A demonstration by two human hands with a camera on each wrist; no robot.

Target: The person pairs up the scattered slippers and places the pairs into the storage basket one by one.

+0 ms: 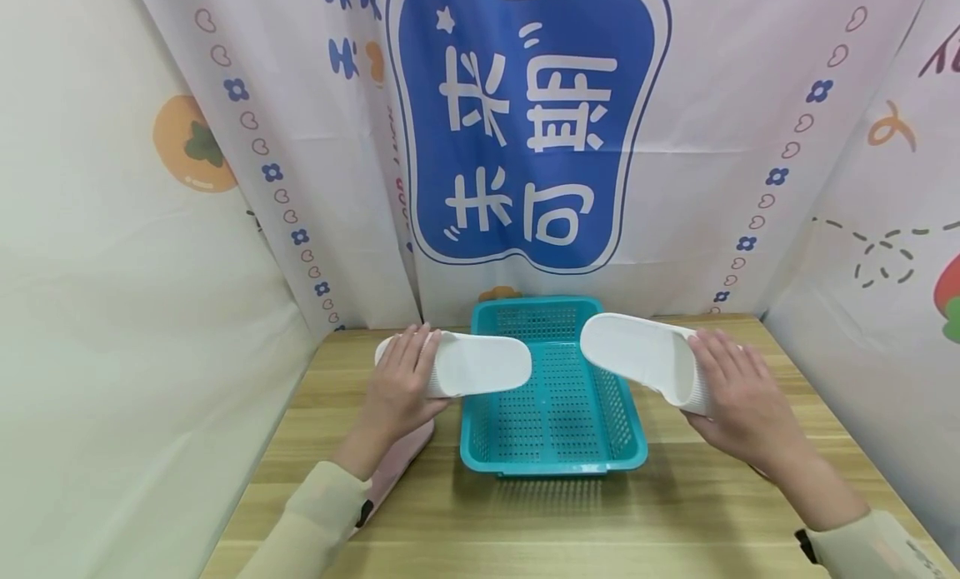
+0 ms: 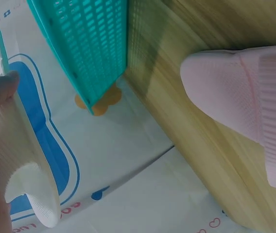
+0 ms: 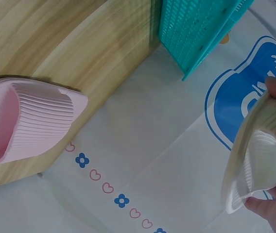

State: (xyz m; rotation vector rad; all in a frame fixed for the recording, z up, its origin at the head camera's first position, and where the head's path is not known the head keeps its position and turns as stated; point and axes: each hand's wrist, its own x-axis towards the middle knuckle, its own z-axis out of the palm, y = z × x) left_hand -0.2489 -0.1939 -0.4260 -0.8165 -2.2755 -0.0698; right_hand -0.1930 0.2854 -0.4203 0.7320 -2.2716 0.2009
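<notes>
Two white slippers were held up at either side of a teal basket.
The left hand (image 1: 401, 379) had its grip closed round the strapped end of the left white slipper (image 1: 483, 364), fingers across the top; the slipper's bare end overlapped the left rim of the teal basket (image 1: 551, 469) in the head view. The right hand (image 1: 746, 400) had its grip closed likewise on the right white slipper (image 1: 630, 350), which tilted, its bare end over the basket's right side. Both slippers were off the wooden worktop (image 1: 420, 546), where the basket stood. One pink slipper (image 2: 230, 92) lay beneath the left forearm, and another pink slipper (image 3: 45, 121) lay on the right, near the worktop's edge.
</notes>
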